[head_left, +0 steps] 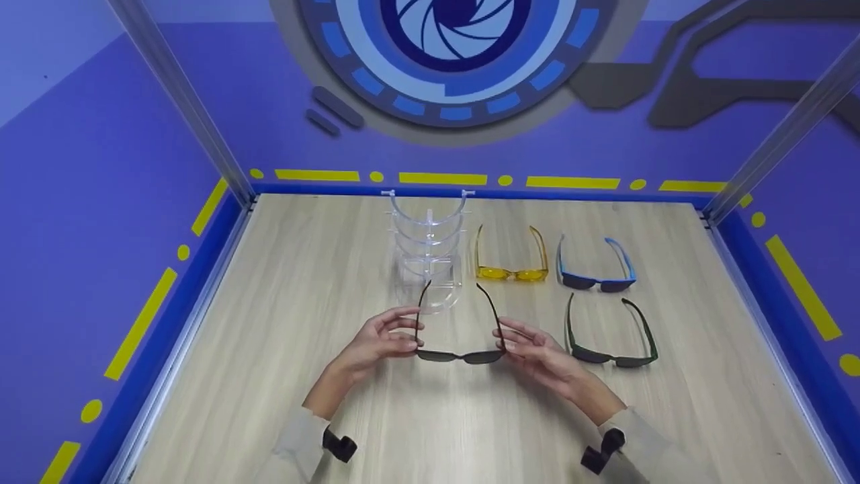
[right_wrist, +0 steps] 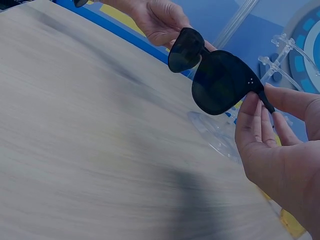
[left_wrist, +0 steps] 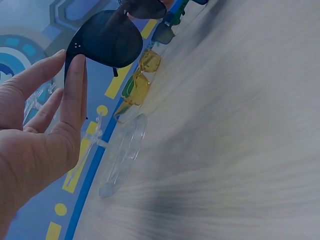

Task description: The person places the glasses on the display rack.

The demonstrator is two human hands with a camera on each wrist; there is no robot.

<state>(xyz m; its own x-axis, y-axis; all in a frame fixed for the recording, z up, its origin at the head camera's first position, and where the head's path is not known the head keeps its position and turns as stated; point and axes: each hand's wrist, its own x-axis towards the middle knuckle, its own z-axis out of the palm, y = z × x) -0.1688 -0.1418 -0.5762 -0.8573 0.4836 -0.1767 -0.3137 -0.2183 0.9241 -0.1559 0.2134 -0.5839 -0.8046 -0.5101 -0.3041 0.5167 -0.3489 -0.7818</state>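
A pair of black sunglasses [head_left: 484, 357] is held above the table, lenses toward me and temples pointing away. My left hand [head_left: 376, 344] pinches its left hinge area between thumb and fingers. On the other side my right hand [head_left: 545, 355] grips the right temple near the hinge. Both dark lenses show in the right wrist view, where the sunglasses [right_wrist: 220, 82] hang tilted between the two hands. Just beyond them stands a clear plastic glasses rack [head_left: 430, 259] with several curved bars; I see no glasses on it.
To the rack's right lie yellow-lensed glasses [head_left: 512, 274], blue-framed sunglasses [head_left: 598, 282] and dark green-framed sunglasses [head_left: 611, 359], all with temples unfolded. Blue-purple panels [head_left: 228, 121] with metal posts [head_left: 195, 101] enclose the wooden table [head_left: 302, 269] at the back and sides.
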